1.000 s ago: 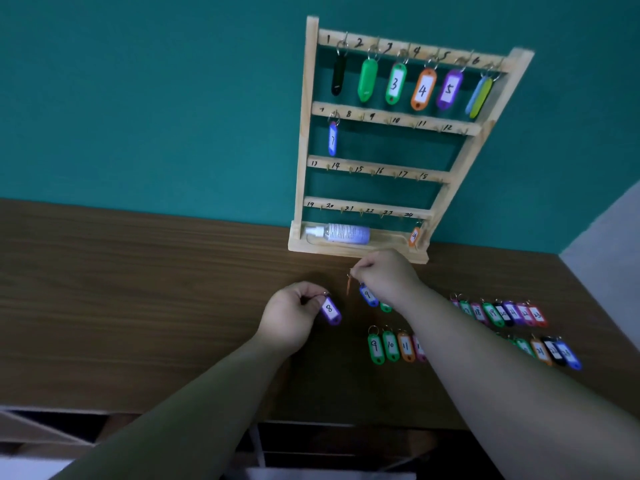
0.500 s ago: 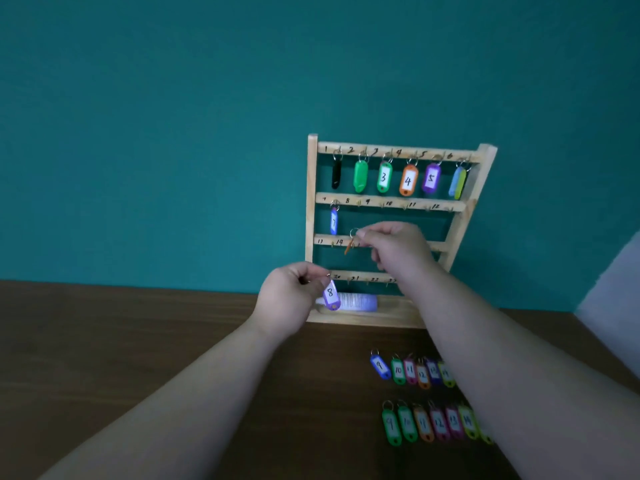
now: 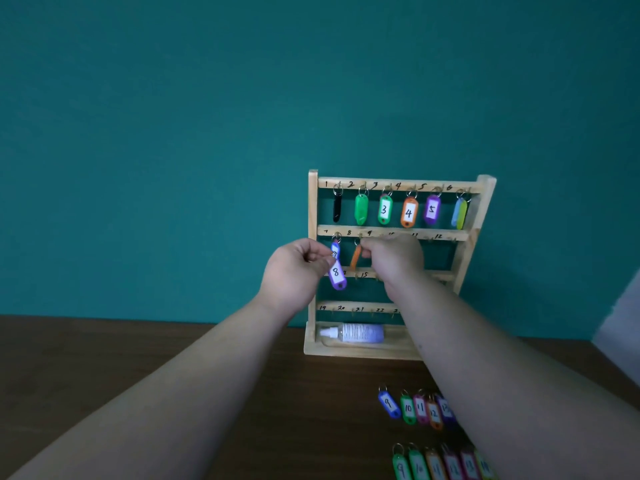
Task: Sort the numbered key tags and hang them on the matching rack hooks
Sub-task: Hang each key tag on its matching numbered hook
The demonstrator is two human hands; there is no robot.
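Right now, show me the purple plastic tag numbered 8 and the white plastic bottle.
purple plastic tag numbered 8 point(image 3: 336, 273), head view, on its white label.
white plastic bottle point(image 3: 360, 333), head view, on its labelled body.

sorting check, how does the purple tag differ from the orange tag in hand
The purple tag, in the left hand, faces the camera, reading 8; the orange tag, in the right hand, is edge-on, number hidden. The orange tag is at the second rail; the purple tag hangs lower. Both have rings.

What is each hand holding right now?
Left hand: pinching the purple tag 8.
Right hand: pinching an orange tag at the rack.
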